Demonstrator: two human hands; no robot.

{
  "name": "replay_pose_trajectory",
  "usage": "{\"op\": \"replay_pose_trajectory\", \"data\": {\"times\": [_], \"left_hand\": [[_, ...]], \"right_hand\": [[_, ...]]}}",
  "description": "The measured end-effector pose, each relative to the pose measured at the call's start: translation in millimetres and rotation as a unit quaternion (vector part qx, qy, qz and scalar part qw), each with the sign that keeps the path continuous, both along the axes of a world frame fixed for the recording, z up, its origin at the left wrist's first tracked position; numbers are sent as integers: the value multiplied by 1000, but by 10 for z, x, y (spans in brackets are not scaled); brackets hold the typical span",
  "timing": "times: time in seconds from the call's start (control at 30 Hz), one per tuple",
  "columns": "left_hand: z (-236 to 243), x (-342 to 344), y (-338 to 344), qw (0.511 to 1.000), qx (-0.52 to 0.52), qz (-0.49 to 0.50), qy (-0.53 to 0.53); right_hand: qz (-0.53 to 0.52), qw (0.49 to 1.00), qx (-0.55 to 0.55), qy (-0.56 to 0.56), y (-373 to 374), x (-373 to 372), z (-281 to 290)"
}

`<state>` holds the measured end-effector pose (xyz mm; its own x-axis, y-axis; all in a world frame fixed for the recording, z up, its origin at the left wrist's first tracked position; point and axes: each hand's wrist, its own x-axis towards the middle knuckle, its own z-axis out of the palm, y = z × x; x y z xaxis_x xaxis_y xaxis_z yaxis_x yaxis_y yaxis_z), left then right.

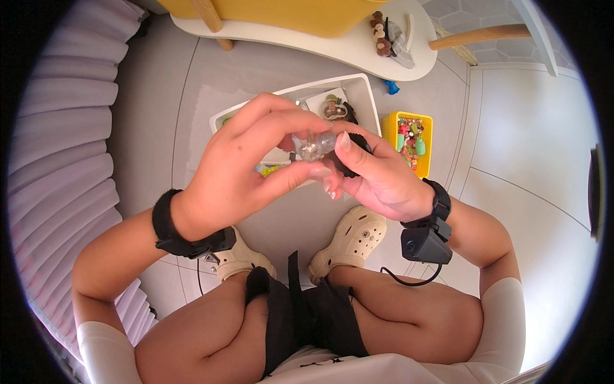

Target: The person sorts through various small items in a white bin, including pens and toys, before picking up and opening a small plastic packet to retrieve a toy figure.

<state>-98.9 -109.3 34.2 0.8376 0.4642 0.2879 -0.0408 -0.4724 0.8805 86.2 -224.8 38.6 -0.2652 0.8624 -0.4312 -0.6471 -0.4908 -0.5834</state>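
Above a white tray, my two hands are close together. My left hand [246, 150] has its thumb and fingers curved round a clear, sparkly piece [313, 147], whose kind I cannot make out. My right hand [380, 169] presses its thumb against the right end of that piece. Its curled fingers also hold a dark, fuzzy, rounded thing [355, 153], which looks like a black hair tie. The fingers hide part of both things.
Below my hands, the white tray [363, 89] holds a round hair tie bundle and other small items. A yellow basket [430, 134] of small colourful pieces stands right. A white shelf [288, 45] with hair accessories [382, 38] lies beyond; a pleated curtain [70, 160] hangs left.
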Motion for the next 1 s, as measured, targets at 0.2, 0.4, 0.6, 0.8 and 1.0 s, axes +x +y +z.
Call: {"op": "replay_pose_trajectory", "data": {"times": [0.2,0.4,0.6,0.8,1.0], "left_hand": [[-18,-11,-18,999,-30,8,32],[-200,-41,-9,984,-165,-26,60],[-337,-62,-31,930,-357,-46,71],[-449,-73,-28,910,-405,-25,87],[-463,-94,-11,858,-480,-63,169]], "right_hand": [[14,1000,3,-5,13,33,-77],[-12,1000,-12,5,-18,58,-218],[-3,1000,4,-28,-63,70,-270],[-3,999,-11,-46,-88,71,-298],[0,999,-34,-19,-110,110,-350]]}}
